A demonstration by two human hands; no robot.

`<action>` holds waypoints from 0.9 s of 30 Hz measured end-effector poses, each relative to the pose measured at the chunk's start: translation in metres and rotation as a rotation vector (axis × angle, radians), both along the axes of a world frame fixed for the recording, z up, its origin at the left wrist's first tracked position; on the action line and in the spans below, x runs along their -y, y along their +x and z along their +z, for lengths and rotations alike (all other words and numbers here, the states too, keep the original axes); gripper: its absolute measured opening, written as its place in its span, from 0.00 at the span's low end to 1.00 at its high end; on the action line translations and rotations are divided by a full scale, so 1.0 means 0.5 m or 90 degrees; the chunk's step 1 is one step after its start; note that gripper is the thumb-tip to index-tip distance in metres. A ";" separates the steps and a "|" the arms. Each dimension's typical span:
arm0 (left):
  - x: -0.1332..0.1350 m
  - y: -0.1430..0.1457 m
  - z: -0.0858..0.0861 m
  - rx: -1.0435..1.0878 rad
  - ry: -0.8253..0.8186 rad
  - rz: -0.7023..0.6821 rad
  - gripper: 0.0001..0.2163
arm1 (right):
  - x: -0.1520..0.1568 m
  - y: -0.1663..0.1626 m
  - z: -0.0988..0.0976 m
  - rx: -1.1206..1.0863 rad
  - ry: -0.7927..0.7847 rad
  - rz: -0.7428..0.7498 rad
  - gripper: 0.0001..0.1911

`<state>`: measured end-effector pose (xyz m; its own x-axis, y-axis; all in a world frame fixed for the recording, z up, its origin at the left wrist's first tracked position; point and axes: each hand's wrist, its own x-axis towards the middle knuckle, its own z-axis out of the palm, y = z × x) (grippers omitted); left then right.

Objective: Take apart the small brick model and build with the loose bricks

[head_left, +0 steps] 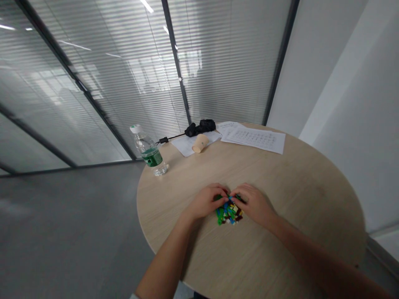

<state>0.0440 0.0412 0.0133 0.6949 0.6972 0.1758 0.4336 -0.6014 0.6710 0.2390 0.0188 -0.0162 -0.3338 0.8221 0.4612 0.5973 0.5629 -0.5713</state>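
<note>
A small heap of tiny building bricks (230,214) in green, blue, yellow, white and dark red lies on the round wooden table (299,178). My left hand (208,202) is at the heap's left and far side, thumb and fingers curled together over bricks. Opposite it, my right hand (253,203) has thumb and fingers closed around bricks at the upper right of the heap. The fingertips of both hands nearly meet beside a blue piece. Exactly which bricks each hand grips is partly hidden by the fingers.
A water bottle (151,155) with a green label stands near the table's left edge. Farther back, a paper cup (200,143) lies on its side on paper, beside a folded black umbrella (201,127). Printed sheets (255,138) lie along the far edge; glass partitions with blinds stand behind.
</note>
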 end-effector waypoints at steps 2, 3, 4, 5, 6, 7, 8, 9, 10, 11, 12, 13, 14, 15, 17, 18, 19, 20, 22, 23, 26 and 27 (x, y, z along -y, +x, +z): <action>-0.001 0.000 -0.001 0.001 0.006 0.015 0.09 | 0.000 0.000 0.000 -0.008 0.002 -0.014 0.04; -0.001 0.000 -0.001 0.002 0.010 0.021 0.09 | 0.000 0.000 0.000 -0.013 0.004 -0.018 0.04; -0.001 0.000 -0.002 0.003 0.015 0.024 0.10 | 0.000 0.000 0.000 -0.018 0.007 -0.020 0.04; -0.001 0.001 -0.002 0.004 0.020 0.026 0.10 | 0.000 0.001 0.000 -0.023 0.010 -0.020 0.03; -0.001 0.002 -0.002 0.005 0.024 0.027 0.10 | 0.000 0.001 0.000 -0.027 0.012 -0.019 0.03; -0.001 0.003 -0.002 0.006 0.028 0.027 0.11 | 0.000 0.001 0.001 -0.029 0.013 -0.018 0.03; -0.001 0.004 -0.002 0.006 0.031 0.028 0.11 | 0.000 0.001 0.001 -0.030 0.012 -0.017 0.03; 0.000 0.005 -0.002 0.007 0.033 0.028 0.11 | 0.000 0.001 0.002 -0.029 0.011 -0.018 0.03; 0.000 0.006 -0.002 0.007 0.033 0.028 0.11 | 0.001 0.001 0.002 -0.028 0.010 -0.019 0.03; 0.000 0.006 -0.001 0.008 0.033 0.030 0.10 | 0.001 0.001 0.003 -0.026 0.009 -0.020 0.03; 0.000 0.007 -0.001 0.008 0.033 0.032 0.10 | 0.001 0.000 0.003 -0.025 0.011 -0.019 0.03; 0.000 0.007 -0.001 0.007 0.034 0.036 0.09 | 0.001 0.000 0.004 -0.024 0.014 -0.014 0.03; 0.000 0.007 -0.001 0.008 0.037 0.040 0.09 | 0.001 -0.001 0.004 -0.024 0.016 -0.009 0.04; 0.000 0.007 -0.002 0.010 0.041 0.043 0.08 | 0.002 -0.001 0.004 -0.024 0.018 -0.002 0.04; 0.000 0.007 -0.002 0.015 0.050 0.048 0.07 | 0.002 -0.002 0.005 -0.026 0.020 0.010 0.04; 0.000 0.007 -0.002 0.017 0.053 0.048 0.07 | 0.002 -0.002 0.005 -0.029 0.021 0.012 0.04; 0.001 0.006 -0.002 0.018 0.054 0.048 0.06 | 0.002 -0.003 0.006 -0.032 0.023 0.013 0.04; 0.001 0.006 -0.002 0.018 0.052 0.047 0.06 | 0.002 -0.003 0.006 -0.036 0.027 0.013 0.04; 0.002 0.007 -0.001 0.018 0.045 0.046 0.06 | 0.003 -0.003 0.009 -0.042 0.032 0.013 0.04; 0.003 0.007 -0.001 0.021 0.042 0.044 0.07 | 0.003 -0.004 0.010 -0.044 0.034 0.014 0.05; 0.003 0.007 0.000 0.034 0.037 0.040 0.11 | 0.005 -0.004 0.015 -0.045 0.036 0.015 0.05; 0.003 0.007 0.000 0.037 0.036 0.041 0.11 | 0.006 -0.005 0.016 -0.046 0.039 0.017 0.05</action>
<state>0.0477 0.0396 0.0132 0.6363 0.7280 0.2554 0.4335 -0.6112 0.6621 0.2367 0.0159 -0.0084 -0.3190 0.7833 0.5335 0.5401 0.6129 -0.5768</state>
